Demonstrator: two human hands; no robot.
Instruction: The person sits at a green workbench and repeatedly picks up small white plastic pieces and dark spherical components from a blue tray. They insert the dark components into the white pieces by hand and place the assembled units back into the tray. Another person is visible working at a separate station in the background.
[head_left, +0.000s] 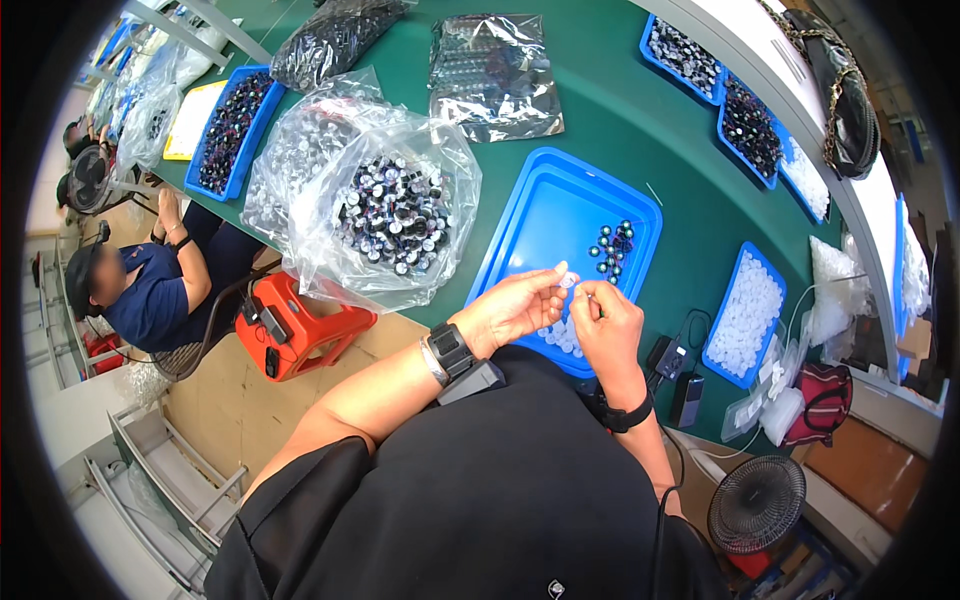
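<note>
My left fingers (pixel 546 279) pinch a small clear piece (pixel 569 280) beside my pinched right fingers (pixel 601 294), contents unclear; probably assembling, next needing alignment.

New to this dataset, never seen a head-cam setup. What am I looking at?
No robot here: these are a person's own bare hands. The single picture comes from the left one of two fisheye cameras worn on the head, looking down, so straight edges bend near the rim.

On the green table, a blue tray sits in front of the person, with dark round pieces and whitish pieces in it. Left of it is an open clear bag of small dark and clear parts; to the right, another tray full of white pieces.

Over the front tray, the left hand pinches a small clear piece. The right hand's fingertips are close beside it; what they grip is too small to tell.
</note>
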